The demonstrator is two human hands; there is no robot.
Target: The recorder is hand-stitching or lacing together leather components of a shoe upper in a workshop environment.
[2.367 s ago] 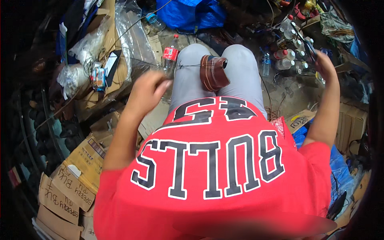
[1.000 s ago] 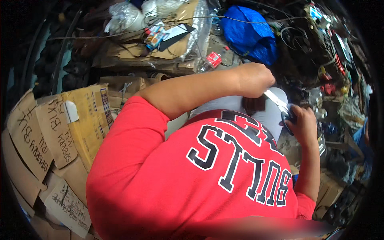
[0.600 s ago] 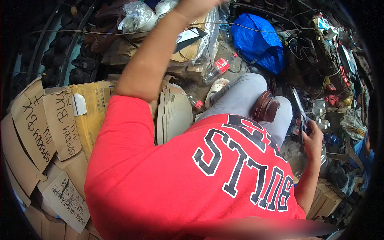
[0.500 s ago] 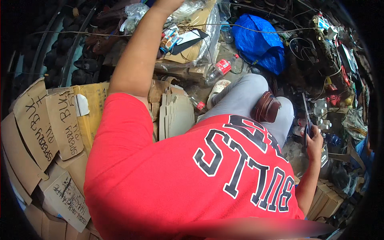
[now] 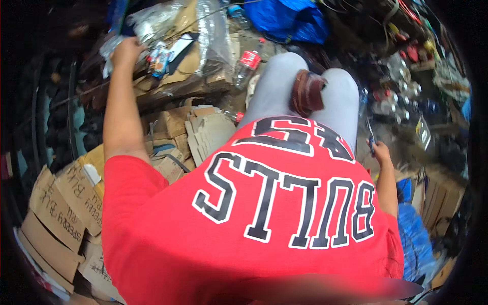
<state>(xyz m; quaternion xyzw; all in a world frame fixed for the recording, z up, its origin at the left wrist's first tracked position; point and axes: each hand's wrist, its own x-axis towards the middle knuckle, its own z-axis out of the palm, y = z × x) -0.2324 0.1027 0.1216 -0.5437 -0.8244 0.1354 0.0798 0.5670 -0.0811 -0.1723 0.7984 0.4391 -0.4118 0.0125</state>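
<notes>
My left hand [image 5: 127, 53] is stretched far out at the upper left, beside a crumpled clear plastic bag [image 5: 109, 50]. Its fingers look curled, but blur hides what they hold, if anything. On the right, my right hand [image 5: 382, 152] is closed around a tool with a dark blue handle [image 5: 372, 147] and a thin metal blade pointing away from me; its exact kind is unclear. A brown leather shoe piece [image 5: 308, 93] rests between my knees, touched by neither hand.
Cardboard boxes [image 5: 56, 211] are stacked at the left, with cut cardboard sheets [image 5: 211, 129] nearer the middle. Ahead lie a red-labelled plastic bottle [image 5: 249, 62], a small blue packet [image 5: 159, 61] and a blue plastic sheet [image 5: 287, 18]. Several small bottles [image 5: 399, 96] stand at the right.
My left arm has swung left and come lower, bringing its hand into full view. The right hand has moved left with the tool. The whole view has shifted and turned.
</notes>
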